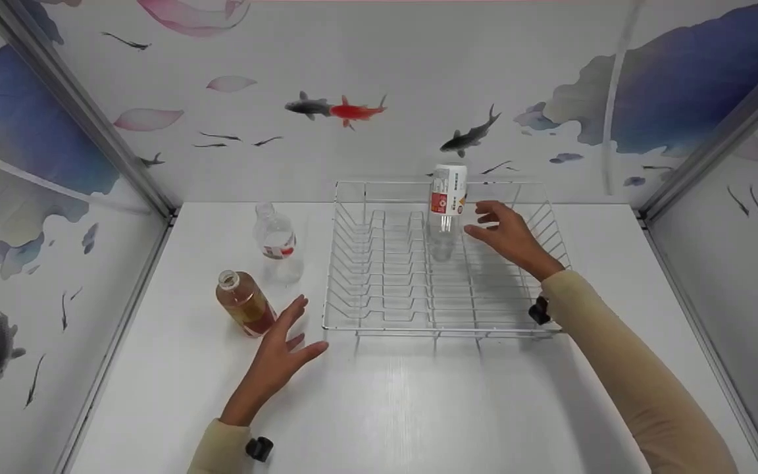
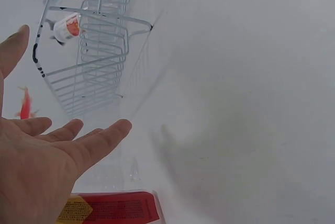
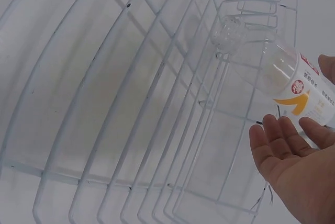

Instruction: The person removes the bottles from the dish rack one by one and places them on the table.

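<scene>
A clear plastic bottle (image 1: 443,227) with a white, red and orange label stands in the white wire rack (image 1: 379,327), labelled part up and clear end down among the wires. Just right of it, my right hand (image 1: 510,237) has its fingers spread, holding nothing. The right wrist view shows the bottle (image 3: 309,90) beside the fingers and thumb. On the left, my left hand (image 1: 274,359) reaches forward with fingers extended and thumb apart, close to a brown bottle (image 1: 245,304) with a red and yellow label. That label (image 2: 125,206) appears below the left hand's fingers in the left wrist view.
Behind the brown bottle, another clear bottle (image 1: 278,250) with a white and red label is upright left of the rack. A white table (image 1: 405,408) carries everything. Walls (image 1: 379,52) printed with fish and petals enclose the back and sides.
</scene>
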`<action>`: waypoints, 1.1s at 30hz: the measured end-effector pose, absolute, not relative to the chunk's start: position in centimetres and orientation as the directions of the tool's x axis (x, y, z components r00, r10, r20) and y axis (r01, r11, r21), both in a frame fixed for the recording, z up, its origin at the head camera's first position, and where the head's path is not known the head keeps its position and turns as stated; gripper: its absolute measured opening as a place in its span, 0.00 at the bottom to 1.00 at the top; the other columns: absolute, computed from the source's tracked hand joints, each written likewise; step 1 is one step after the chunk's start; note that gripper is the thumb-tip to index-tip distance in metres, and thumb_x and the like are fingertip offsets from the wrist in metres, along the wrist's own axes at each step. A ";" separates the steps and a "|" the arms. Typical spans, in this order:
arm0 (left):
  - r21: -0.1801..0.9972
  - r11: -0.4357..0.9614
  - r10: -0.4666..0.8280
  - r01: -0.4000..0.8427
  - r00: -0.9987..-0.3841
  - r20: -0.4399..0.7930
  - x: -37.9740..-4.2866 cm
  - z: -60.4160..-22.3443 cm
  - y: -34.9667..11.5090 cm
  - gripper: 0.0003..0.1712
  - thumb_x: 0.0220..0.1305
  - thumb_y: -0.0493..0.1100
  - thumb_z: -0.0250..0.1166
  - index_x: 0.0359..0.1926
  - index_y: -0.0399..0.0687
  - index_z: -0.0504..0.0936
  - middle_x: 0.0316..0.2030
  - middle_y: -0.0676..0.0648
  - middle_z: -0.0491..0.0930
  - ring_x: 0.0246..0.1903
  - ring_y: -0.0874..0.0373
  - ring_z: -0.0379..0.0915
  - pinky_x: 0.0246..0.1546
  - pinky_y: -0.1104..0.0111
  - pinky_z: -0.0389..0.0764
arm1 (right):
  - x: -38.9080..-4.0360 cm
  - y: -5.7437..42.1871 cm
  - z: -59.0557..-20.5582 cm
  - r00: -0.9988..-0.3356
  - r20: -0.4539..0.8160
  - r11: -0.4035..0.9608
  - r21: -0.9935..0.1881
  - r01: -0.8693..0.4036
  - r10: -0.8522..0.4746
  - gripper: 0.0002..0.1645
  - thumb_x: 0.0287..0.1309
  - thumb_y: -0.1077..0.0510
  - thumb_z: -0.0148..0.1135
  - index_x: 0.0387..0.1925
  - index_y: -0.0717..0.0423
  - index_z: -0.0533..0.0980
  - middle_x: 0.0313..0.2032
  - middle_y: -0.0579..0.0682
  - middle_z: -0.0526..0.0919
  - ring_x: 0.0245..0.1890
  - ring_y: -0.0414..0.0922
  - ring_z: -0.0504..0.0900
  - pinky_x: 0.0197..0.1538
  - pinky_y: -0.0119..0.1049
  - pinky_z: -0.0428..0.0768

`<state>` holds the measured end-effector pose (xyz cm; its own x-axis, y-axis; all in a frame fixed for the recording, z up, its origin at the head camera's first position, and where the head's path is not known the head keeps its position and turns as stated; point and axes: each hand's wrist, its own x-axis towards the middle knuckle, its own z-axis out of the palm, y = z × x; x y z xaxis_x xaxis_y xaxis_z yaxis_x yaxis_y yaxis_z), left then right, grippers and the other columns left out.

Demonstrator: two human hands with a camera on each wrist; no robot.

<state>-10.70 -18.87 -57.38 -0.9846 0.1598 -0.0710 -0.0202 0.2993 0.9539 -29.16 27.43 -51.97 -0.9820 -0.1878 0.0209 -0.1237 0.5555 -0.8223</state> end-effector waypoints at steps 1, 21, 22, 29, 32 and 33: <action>0.955 0.295 0.163 -0.021 -0.984 -0.072 -10.8 -57.4 -18.8 0.60 0.65 0.53 0.83 0.88 0.51 0.57 0.86 0.42 0.58 0.84 0.39 0.54 0.76 0.46 0.71 | -29.2 27.4 -52.1 -0.983 0.014 0.553 -0.825 -0.115 -0.184 0.44 0.76 0.48 0.71 0.80 0.65 0.65 0.73 0.67 0.73 0.71 0.63 0.77 0.73 0.60 0.77; 0.973 0.221 0.173 -0.065 -0.979 -0.104 -12.6 -57.3 -16.6 0.70 0.60 0.53 0.86 0.90 0.58 0.48 0.87 0.44 0.53 0.84 0.43 0.55 0.74 0.50 0.75 | -30.4 25.6 -54.1 -0.986 -0.063 0.518 -0.855 -0.026 -0.153 0.54 0.72 0.45 0.75 0.85 0.61 0.58 0.78 0.67 0.69 0.74 0.67 0.75 0.72 0.63 0.78; 0.974 0.217 0.174 -0.066 -0.979 -0.105 -12.7 -57.3 -16.6 0.70 0.60 0.52 0.86 0.91 0.58 0.47 0.87 0.44 0.53 0.85 0.43 0.55 0.74 0.50 0.75 | -30.5 25.5 -54.2 -0.986 -0.058 0.519 -0.854 -0.032 -0.155 0.53 0.72 0.44 0.75 0.85 0.61 0.59 0.77 0.67 0.69 0.74 0.67 0.75 0.72 0.62 0.78; 0.975 0.206 0.180 -0.084 -0.976 -0.122 -13.1 -57.4 -16.0 0.70 0.61 0.49 0.86 0.91 0.60 0.47 0.88 0.45 0.52 0.85 0.43 0.53 0.73 0.50 0.77 | -30.8 24.8 -54.8 -0.986 -0.050 0.499 -0.866 -0.037 -0.160 0.51 0.71 0.44 0.76 0.84 0.57 0.61 0.75 0.63 0.72 0.73 0.62 0.76 0.74 0.60 0.77; 0.974 0.212 0.179 -0.080 -0.977 -0.119 -13.1 -57.6 -15.7 0.70 0.62 0.47 0.85 0.91 0.59 0.47 0.88 0.45 0.51 0.85 0.42 0.53 0.73 0.49 0.77 | -30.8 24.7 -55.1 -0.986 -0.058 0.484 -0.875 -0.025 -0.156 0.52 0.71 0.44 0.76 0.84 0.58 0.61 0.75 0.63 0.72 0.74 0.61 0.75 0.75 0.59 0.77; 0.974 0.211 0.177 -0.082 -0.977 -0.121 -13.1 -57.6 -15.6 0.69 0.62 0.46 0.85 0.91 0.59 0.47 0.88 0.45 0.51 0.85 0.41 0.53 0.73 0.49 0.76 | -30.9 24.6 -55.2 -0.986 -0.059 0.477 -0.879 -0.023 -0.155 0.52 0.71 0.45 0.76 0.84 0.58 0.60 0.75 0.63 0.72 0.74 0.61 0.75 0.75 0.58 0.77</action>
